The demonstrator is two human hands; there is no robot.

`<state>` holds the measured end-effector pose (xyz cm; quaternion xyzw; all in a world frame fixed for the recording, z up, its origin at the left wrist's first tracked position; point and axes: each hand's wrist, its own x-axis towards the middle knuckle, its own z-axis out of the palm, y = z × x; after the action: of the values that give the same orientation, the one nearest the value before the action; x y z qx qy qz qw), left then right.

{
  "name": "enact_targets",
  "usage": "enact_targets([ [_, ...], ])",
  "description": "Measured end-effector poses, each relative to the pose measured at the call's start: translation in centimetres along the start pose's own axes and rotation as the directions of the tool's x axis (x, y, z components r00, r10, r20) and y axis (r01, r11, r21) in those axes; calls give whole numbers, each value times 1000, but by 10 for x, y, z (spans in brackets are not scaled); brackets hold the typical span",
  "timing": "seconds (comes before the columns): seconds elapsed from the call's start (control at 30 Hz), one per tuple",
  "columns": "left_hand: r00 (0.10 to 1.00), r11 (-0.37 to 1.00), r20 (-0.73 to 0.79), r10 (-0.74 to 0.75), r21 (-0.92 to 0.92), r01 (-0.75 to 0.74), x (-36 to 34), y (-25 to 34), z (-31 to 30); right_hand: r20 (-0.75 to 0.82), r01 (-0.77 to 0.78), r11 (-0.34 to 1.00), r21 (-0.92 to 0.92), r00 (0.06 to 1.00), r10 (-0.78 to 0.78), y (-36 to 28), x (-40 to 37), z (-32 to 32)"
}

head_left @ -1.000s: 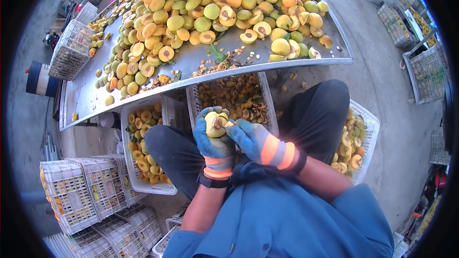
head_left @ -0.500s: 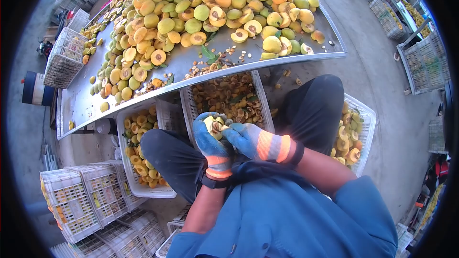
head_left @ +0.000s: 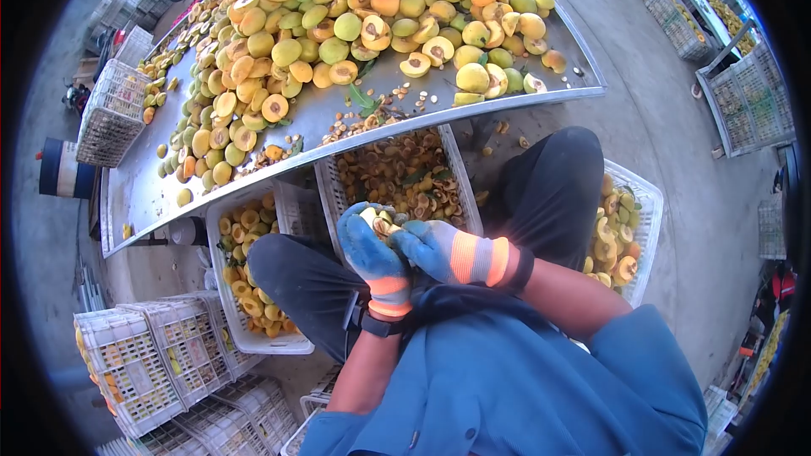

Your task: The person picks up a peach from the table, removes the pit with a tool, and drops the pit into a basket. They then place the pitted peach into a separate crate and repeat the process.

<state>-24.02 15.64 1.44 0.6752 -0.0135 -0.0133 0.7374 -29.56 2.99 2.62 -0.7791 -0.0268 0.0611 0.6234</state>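
Note:
Both hands wear blue gloves with orange and grey cuffs and meet over my lap. My left hand (head_left: pixel 370 255) is closed around a cut apricot (head_left: pixel 378 221), its pale flesh and brown pit hollow facing up. Against that fruit press the bent fingers of my right hand (head_left: pixel 432 250); whatever they pinch is hidden. Just beyond the hands, a white crate (head_left: pixel 457 171) holds pits and brownish scraps. Above it, a metal table (head_left: pixel 291 156) carries a large heap of whole and halved apricots (head_left: pixel 287 51).
A crate of apricot halves (head_left: pixel 239 339) stands left of my knee, and another fruit crate (head_left: pixel 650 218) at my right. Stacked crates (head_left: pixel 139 363) rise at lower left. More crates (head_left: pixel 748 101) stand at far right. Loose pits and a leaf (head_left: pixel 361 100) lie near the table's raised edge.
My hands stay together in nearly the same place. The right fingers have shifted slightly over the cut apricot, and the whole view has tilted a little.

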Motion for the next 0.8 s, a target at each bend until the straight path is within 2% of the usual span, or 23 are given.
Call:
enact_targets([
  [0.07, 996, 993, -7, 91, 77, -90, 1, -5, 0, 1, 13, 997, -82, 1000, -13, 4, 1, 4],
  [0.13, 993, 989, -20, 115, 100, -112, -5, -8, 3, 5, 157, 964, -214, 987, -160, 20, -1, 10],
  [0.2, 992, 987, -41, 121, 115, -116, -6, -5, 7, 54, 433, 821, -372, 893, -447, 35, 4, 11],
  [0.27, 980, 959, -31, 196, 212, -185, -5, -6, 7, 53, 320, 929, -187, 947, -316, 34, 2, 6],
  [0.33, 979, 952, -10, 205, 233, -197, -5, -5, 7, 53, 246, 968, -50, 968, -243, 36, 1, 6],
  [0.37, 987, 969, -7, 161, 189, -157, -6, -2, 7, 46, 240, 971, -7, 970, -240, 38, 4, 8],
  [0.43, 992, 984, 45, 116, 129, -121, -5, 1, 4, 73, 83, 980, 182, 993, -97, 41, 2, 11],
  [0.47, 989, 986, 91, 117, 112, -127, -3, 2, 1, 126, -74, 946, 317, 991, 36, 15, 0, 4],
  [0.53, 987, 995, 134, 85, 31, -90, -1, 2, 0, 183, -221, 867, 447, 971, 154, 3, 1, 3],
  [0.57, 989, 998, 137, 52, -32, -48, 2, 2, 2, 167, -212, 862, 461, 975, 150, 5, 2, 5],
  [0.6, 990, 995, 142, 20, -96, -7, 5, 2, 5, 204, -277, 824, 495, 958, 200, 7, 3, 3],
  [0.63, 987, 971, 137, -85, -210, 113, 8, 4, 7, 240, -341, 780, 524, 938, 249, 8, 4, 1],
  [0.7, 940, 844, 160, -301, -415, 341, 8, 10, 2, 439, -603, 552, 576, 798, 413, 2, 3, -6],
  [0.8, 912, 821, 209, -352, -400, 408, 10, 1, -4, 426, -600, 514, 612, 799, 425, -15, -1, -11],
])
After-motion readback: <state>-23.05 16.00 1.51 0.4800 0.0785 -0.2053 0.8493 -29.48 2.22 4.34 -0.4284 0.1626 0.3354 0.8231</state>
